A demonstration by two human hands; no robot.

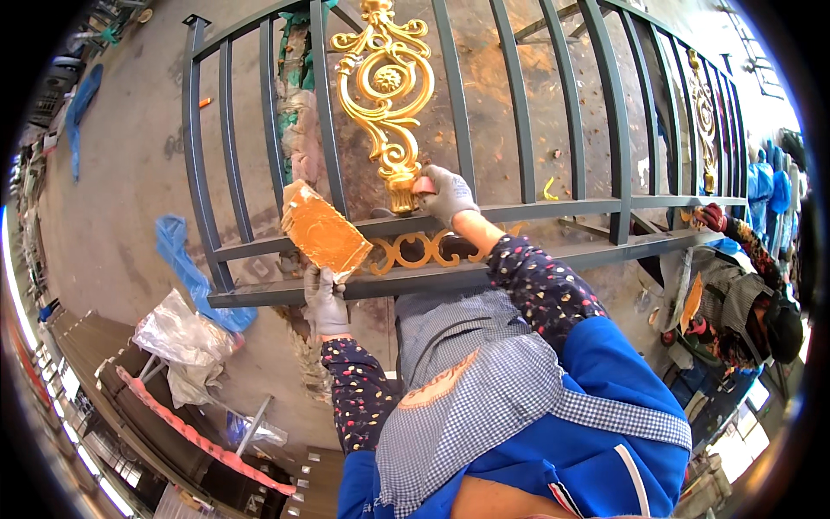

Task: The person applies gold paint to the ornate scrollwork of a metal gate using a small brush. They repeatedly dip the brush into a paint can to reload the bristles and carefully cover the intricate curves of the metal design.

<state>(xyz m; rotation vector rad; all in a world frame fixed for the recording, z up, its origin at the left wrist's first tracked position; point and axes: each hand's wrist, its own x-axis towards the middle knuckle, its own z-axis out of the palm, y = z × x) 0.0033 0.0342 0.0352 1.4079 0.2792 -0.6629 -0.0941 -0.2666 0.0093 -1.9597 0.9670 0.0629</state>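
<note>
My left hand [326,304], in a grey glove, grips the lower edge of a flat board [325,232] smeared with gold paint. The board is tilted in front of the lower rails of a dark grey metal railing [519,212]. My right hand [450,197], also gloved, is closed on a small pinkish piece whose kind I cannot make out. It meets the foot of a gold scroll ornament [386,82] set between the bars. Below, a flat gold scrollwork strip [415,251] runs between the two lower rails, partly hidden by the board and my right forearm.
Another person [735,298] works at the railing's right end, near a second gold ornament [704,130]. Blue plastic [186,259] and clear plastic sheeting [181,337] lie at left. Dark metal lengths [130,372] with a pink-wrapped bar [199,432] stand at lower left.
</note>
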